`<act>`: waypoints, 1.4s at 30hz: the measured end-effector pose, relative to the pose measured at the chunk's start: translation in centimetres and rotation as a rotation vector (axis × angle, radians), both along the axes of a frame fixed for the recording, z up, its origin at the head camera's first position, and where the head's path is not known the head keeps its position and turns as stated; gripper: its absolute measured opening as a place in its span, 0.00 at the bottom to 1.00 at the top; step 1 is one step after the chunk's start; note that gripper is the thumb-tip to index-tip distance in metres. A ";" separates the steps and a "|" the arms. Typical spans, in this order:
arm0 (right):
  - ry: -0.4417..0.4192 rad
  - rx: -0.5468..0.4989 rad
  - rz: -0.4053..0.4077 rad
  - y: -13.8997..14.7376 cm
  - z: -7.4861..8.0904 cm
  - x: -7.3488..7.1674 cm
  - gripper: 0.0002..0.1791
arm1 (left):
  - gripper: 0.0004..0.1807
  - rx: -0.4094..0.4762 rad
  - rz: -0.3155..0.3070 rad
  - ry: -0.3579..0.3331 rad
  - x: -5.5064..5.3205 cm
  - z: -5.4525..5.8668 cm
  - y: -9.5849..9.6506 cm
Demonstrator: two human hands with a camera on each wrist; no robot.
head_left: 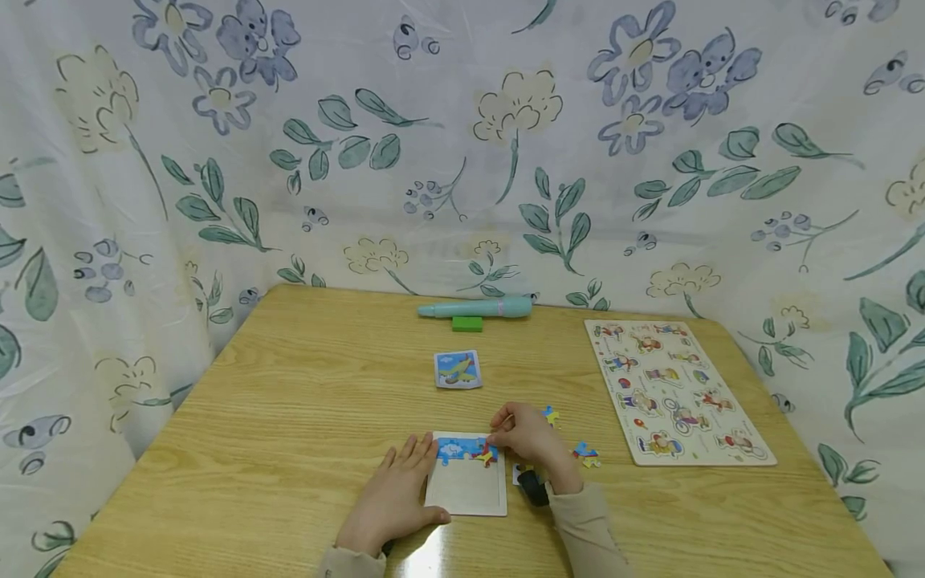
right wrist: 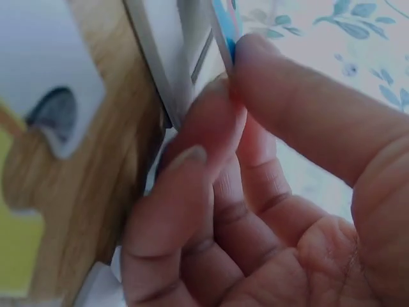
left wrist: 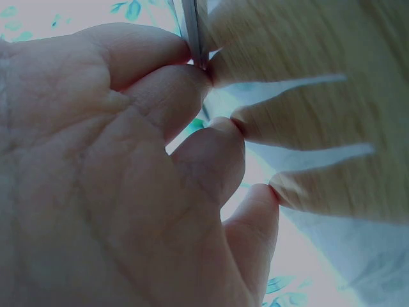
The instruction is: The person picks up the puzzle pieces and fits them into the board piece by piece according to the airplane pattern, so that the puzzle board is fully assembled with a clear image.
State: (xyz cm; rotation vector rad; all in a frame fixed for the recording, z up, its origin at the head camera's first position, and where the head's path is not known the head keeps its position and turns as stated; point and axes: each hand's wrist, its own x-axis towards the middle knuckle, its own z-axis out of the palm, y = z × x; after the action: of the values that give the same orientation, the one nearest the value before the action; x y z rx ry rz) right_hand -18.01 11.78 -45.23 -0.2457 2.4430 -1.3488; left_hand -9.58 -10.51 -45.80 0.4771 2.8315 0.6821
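Observation:
A pale puzzle board lies on the table, its far strip covered by joined blue puzzle pieces and a red-and-yellow part. My left hand rests along the board's left edge, fingers straight and spread, thumb by the near corner. In the left wrist view its fingertips touch the wooden tabletop. At the board's far right corner, my right hand pinches a puzzle piece between thumb and fingers. Only the piece's blue-and-pink edge shows in the right wrist view; the hand hides the rest.
Loose puzzle pieces lie right of the right hand, others partly under it. Beyond the board is an airplane picture card. A green block and teal pen-shaped object lie at the back. A figure-covered board is at right.

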 end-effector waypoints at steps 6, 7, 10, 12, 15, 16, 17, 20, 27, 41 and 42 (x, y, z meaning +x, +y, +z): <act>0.130 0.131 -0.019 -0.7 -0.1 0.1 0.08 | 0.55 -0.007 -0.004 -0.001 0.0 0.0 -0.1; 0.138 0.139 -0.018 -0.8 -0.1 0.1 0.08 | 0.55 -0.006 -0.005 -0.001 0.0 0.0 -0.1; 0.174 0.157 -0.005 -1.0 0.0 0.2 0.09 | 0.55 -0.004 -0.006 0.000 0.0 0.1 -0.1; 0.183 0.163 -0.004 -1.1 0.0 0.2 0.08 | 0.55 -0.007 -0.004 0.006 -0.1 0.1 -0.1; 0.184 0.158 -0.007 -1.1 -0.1 0.2 0.08 | 0.55 -0.009 -0.002 0.010 -0.1 0.1 0.0; 0.186 0.152 -0.004 -1.0 -0.1 0.2 0.08 | 0.55 -0.010 -0.001 0.010 -0.1 0.1 0.0; 0.175 0.143 -0.008 -1.0 -0.2 0.1 0.07 | 0.55 -0.012 -0.001 0.010 -0.1 0.1 0.0; 0.142 0.105 -0.017 -0.4 -0.2 0.0 0.06 | 0.55 -0.008 -0.002 0.001 -0.1 0.1 0.0; 0.132 0.061 -0.144 2.5 0.4 -0.8 0.06 | 0.55 -0.018 -0.004 0.010 0.0 0.1 0.0; 0.125 0.113 -0.191 7.5 0.2 -1.2 0.21 | 0.55 -0.015 -0.004 0.006 0.0 0.0 0.0; 0.128 0.116 -0.181 7.5 0.2 -1.2 0.22 | 0.55 -0.015 -0.004 0.005 -0.1 0.0 0.0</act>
State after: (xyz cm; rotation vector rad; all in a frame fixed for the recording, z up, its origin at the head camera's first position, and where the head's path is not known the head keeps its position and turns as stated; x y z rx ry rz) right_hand -19.21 19.26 -45.04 -0.0858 2.6961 -1.2927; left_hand -9.63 -10.52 -45.76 0.4822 2.8373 0.6589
